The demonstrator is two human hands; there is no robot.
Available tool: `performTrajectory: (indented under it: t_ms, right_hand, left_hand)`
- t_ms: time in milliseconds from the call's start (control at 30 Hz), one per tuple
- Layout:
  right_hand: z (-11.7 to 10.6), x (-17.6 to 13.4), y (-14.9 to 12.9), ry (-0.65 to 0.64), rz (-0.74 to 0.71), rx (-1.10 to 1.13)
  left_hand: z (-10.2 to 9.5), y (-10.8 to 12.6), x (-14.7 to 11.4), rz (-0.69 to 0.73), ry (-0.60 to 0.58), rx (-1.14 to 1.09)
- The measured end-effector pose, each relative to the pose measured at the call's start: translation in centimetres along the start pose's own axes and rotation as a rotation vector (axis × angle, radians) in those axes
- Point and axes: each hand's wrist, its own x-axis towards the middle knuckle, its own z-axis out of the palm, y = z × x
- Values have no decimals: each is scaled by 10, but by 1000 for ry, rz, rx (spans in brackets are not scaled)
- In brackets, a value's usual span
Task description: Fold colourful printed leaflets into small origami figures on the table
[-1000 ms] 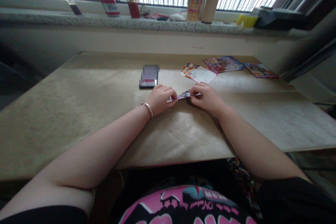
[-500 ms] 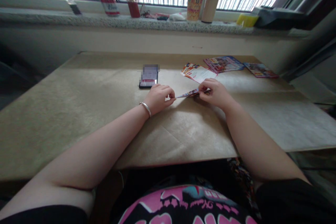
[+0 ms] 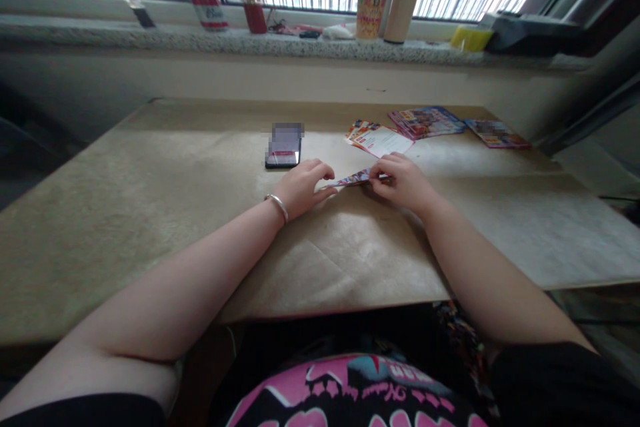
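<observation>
A narrow folded piece of printed paper (image 3: 354,178) lies low over the table, pointed at its left end. My right hand (image 3: 403,180) pinches its right end between thumb and fingers. At the left tip, my left hand (image 3: 305,185) has its thumb and index finger apart, with the tip between them; whether they touch it I cannot tell. A silver bangle (image 3: 278,207) circles my left wrist. Just beyond the left hand lies a phone (image 3: 284,150), its screen lit and partly blurred out.
Behind the right hand are fanned printed cards (image 3: 383,140), a stack of colourful leaflets (image 3: 427,121) and another leaflet pile (image 3: 497,133). The beige-covered table (image 3: 150,213) meets a wall below a stone sill (image 3: 300,45) holding a red can (image 3: 206,3) and a patterned cup (image 3: 373,7).
The left thumb and index finger have parted from their pinch on the paper's left tip. My right hand, still pinching the paper, has shifted slightly left.
</observation>
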Motion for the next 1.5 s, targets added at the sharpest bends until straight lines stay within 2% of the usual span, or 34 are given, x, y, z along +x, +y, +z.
performTrajectory:
  t_ms: [67,300,467,667,1067,1233,1433,1500]
  right_hand:
    - [5,1,-5,-6,-20,-17]
    - [6,3,-15,-55,-29,-318]
    - [9,4,-16,-121,-22,-393]
    - [4,2,-7,-176,-51,-402]
    - [-9,-1,10,-274,-3,-386]
    - [-6,-3,15,-254,71,-376]
    - [3,-4,16,-130,244,-252]
    - [6,-2,13,-144,263,-233]
  left_hand:
    - [0,-1,1,33,-14,67]
    - [-4,0,2,44,17,200]
    - [-4,5,2,75,-13,230]
    - [-6,4,0,98,-34,223]
    - [-8,-4,0,88,-123,177]
    - [-8,-8,-1,97,-146,147]
    - [-9,-5,-2,134,-141,123]
    - [-10,-3,-2,172,-165,72]
